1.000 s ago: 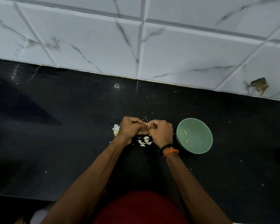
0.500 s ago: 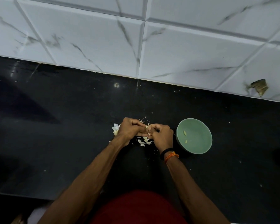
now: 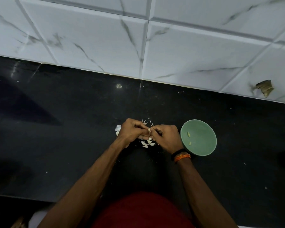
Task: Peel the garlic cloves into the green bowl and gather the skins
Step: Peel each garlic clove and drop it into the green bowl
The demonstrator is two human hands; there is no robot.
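Hands meet above a black surface (image 3: 72,145): the left hand (image 3: 132,131) and right hand (image 3: 167,138) both have curled fingers pinching one garlic clove (image 3: 149,130) between them. Loose garlic skins (image 3: 147,143) lie scattered on the surface directly beneath. Just right of the right hand sits the green bowl (image 3: 202,145), holding two peeled cloves (image 3: 189,134). More garlic (image 3: 117,129) lies beside the left hand.

No readable text, seemingly.
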